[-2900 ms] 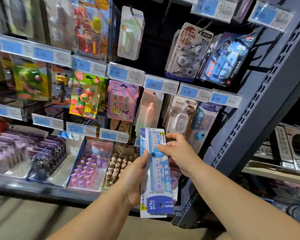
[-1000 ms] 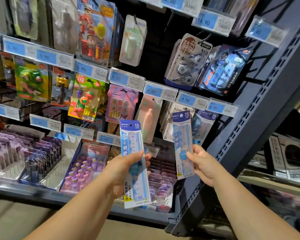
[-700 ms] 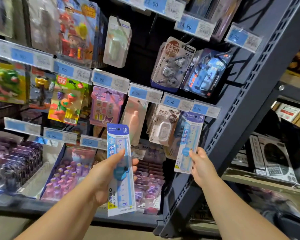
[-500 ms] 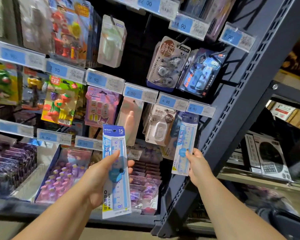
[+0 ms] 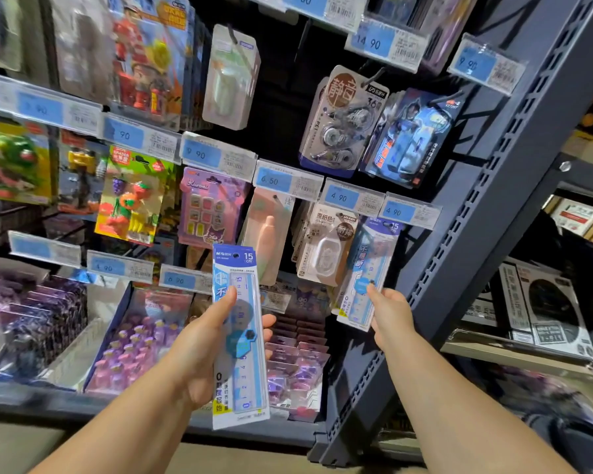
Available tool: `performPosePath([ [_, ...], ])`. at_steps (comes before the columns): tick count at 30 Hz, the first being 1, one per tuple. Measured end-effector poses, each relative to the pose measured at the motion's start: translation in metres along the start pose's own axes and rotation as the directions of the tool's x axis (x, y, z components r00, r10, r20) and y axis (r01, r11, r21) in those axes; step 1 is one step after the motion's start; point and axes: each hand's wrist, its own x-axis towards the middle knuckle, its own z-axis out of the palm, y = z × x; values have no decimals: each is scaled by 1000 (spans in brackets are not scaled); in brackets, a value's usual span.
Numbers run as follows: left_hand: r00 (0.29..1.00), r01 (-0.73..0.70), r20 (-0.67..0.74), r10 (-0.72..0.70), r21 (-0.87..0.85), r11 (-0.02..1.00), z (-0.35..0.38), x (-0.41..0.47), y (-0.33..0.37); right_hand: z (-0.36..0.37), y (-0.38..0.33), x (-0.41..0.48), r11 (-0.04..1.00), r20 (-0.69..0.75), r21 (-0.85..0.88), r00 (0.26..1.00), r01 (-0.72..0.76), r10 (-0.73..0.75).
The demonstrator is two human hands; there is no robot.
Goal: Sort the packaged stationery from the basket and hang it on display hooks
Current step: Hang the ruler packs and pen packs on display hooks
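Gripping one ruler left of the post is the left hand; the right hand pinches a second ruler beside it.

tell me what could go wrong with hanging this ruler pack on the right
1. The right hand pinches the ruler pack low down, and its top sits just under the 4.90 price tag. The hook is hidden, so the pack may miss it and drop on release.
2. The free top could swing into the neighbouring white tape pack.
3. The left hand holds the second ruler pack between thumb and fingers alone; it might slip.
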Motion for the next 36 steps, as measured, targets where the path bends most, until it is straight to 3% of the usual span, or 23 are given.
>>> performPosePath([
  [2,1000,-7,21,8,-43,999,1,-1,1,3,0,0,994,-86,-97,995,41,-49],
  [5,999,22,50,-17,-104,994,0,-1,1,3,-6,-8,911,-223,-398,953,104,-206],
  [8,997,48,62,-42,-100,994,-4,0,1,10,-17,-32,826,-173,-520,921,216,-350],
  [11,995,72,78,-65,-90,993,-6,0,2,29,-29,-69,740,106,-474,865,478,-491],
  [14,995,59,81,-53,-75,995,-2,-1,-1,49,-34,-107,743,503,-360,788,564,-354],
  [17,998,11,62,-8,-45,999,3,-3,-6,63,-27,-126,776,640,-315,726,546,-251],
  [25,998,5,63,-4,-18,1000,3,-4,-13,71,-20,-130,867,598,-363,799,342,-65],
  [31,1000,12,21,-11,-6,1000,2,-4,-11,68,-25,-131,962,628,-213,778,170,1],
  [36,1000,-1,9,1,-16,1000,3,-5,-7,53,-34,-113,995,469,99,882,-9,-39],
])
